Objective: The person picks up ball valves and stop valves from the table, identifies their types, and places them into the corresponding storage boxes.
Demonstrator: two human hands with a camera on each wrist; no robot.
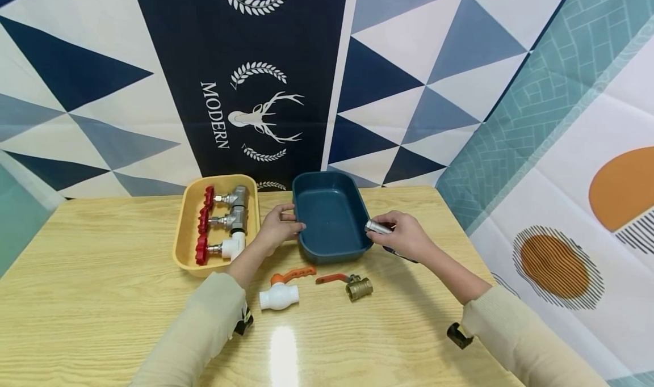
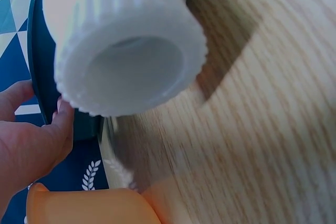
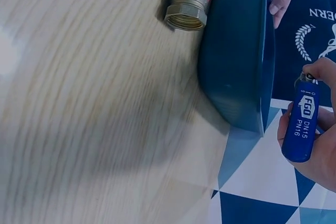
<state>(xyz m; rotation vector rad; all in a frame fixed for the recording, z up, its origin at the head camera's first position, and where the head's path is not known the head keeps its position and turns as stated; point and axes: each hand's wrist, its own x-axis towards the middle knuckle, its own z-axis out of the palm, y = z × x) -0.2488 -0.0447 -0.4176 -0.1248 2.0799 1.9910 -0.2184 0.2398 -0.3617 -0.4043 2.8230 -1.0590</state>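
A dark blue tray [image 1: 329,219] rests near the table's back edge, and nothing lies in it. My left hand [image 1: 276,228] pinches its left rim, thumb over the inner side and fingers outside. At the right rim, my right hand [image 1: 409,238] grips a silver ball valve [image 1: 378,227] by its metal body; its blue lever [image 3: 300,124], marked FGO DN15 PN16, shows in the right wrist view. Below the tray lie a white plastic ball valve [image 1: 279,296] with an orange lever and a brass ball valve [image 1: 360,288] with a red lever.
A yellow tray [image 1: 180,236] left of the blue one holds three valves with red handwheels [image 1: 202,221], two in grey metal and one white. Patterned cloth walls [image 1: 265,46] stand behind and to the right of the wooden table [image 1: 102,296].
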